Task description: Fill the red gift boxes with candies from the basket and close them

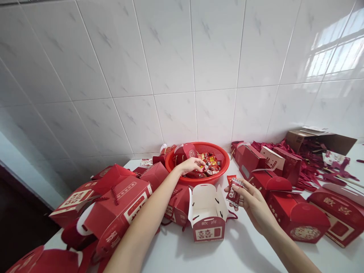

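My left hand (pixel 192 165) reaches into a red plastic basket (pixel 226 161) of wrapped candies (pixel 212 161). Its fingers are stretched out and slightly apart, their tips by a red-and-white candy. In my right hand (pixel 250 197) are wrapped candy packets (pixel 233 192), dark red with a dotted edge, pinched between thumb and fingers. Below and between both hands stands an open gift box (pixel 209 228), red outside and white inside, its flaps raised. Its inside looks bare where I can see it. A folded red box (pixel 185 152) rests in the basket's left side.
Closed red gift boxes (pixel 122 206) crowd the left side, partly behind my left forearm. More red boxes (pixel 298 216) line the right. Behind them lie dark red ribbons (pixel 309 167) and an open cardboard carton (pixel 338 143). A tiled wall (pixel 176 121) borders the white table (pixel 244 250).
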`<state>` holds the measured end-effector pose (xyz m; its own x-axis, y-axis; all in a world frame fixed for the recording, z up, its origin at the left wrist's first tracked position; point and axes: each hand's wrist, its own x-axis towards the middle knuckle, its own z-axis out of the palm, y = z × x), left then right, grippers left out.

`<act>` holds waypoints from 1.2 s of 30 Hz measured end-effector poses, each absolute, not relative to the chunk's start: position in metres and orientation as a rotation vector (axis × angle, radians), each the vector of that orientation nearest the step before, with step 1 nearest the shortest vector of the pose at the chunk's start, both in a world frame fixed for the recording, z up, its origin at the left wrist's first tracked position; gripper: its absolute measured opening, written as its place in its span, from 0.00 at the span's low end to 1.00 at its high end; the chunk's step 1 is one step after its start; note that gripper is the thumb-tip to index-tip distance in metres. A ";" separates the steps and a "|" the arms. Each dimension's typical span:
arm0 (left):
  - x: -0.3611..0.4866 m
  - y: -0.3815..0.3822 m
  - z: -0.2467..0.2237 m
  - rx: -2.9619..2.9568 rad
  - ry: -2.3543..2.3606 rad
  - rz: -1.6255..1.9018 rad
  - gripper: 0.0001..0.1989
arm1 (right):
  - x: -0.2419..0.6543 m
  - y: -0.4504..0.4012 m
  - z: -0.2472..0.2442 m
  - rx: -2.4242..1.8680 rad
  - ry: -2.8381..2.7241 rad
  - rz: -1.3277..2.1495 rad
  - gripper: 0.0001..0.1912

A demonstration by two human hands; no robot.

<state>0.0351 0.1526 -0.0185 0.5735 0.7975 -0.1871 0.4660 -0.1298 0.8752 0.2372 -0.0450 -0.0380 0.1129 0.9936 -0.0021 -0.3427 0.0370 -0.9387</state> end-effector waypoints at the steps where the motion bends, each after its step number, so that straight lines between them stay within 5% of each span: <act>1: 0.035 0.153 -0.018 1.754 1.038 0.428 0.12 | 0.237 -0.045 -0.038 -0.985 -0.880 1.262 0.23; 36: 0.027 0.149 -0.017 1.693 1.619 0.173 0.15 | 0.241 -0.043 -0.044 -0.998 -0.929 1.258 0.24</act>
